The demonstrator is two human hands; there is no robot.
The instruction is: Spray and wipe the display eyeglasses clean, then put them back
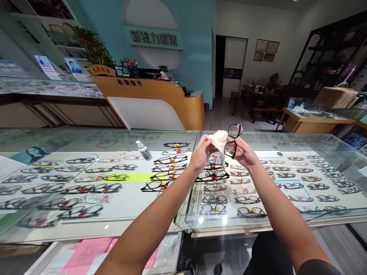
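Note:
My left hand (201,153) pinches a white cloth (219,139), which hangs down over the glass counter and touches or nearly touches a lens of the glasses. In my right hand (246,152) is a pair of black-framed eyeglasses (230,149), turned on end with one lens above the other. Both hands are raised close together over the seam of the display case. Below and left of them lies a row of dark eyeglasses (171,167) with orange and red tags. A small white spray bottle (143,150) stands left of that row.
Glass display cases (114,225) full of tagged eyeglasses span the front. An open drawer (86,254) with pink packets is below at left. Beyond stand a curved wooden reception counter (155,89), a plant (96,49), a cardboard box (334,97) and a dark shelf (329,47).

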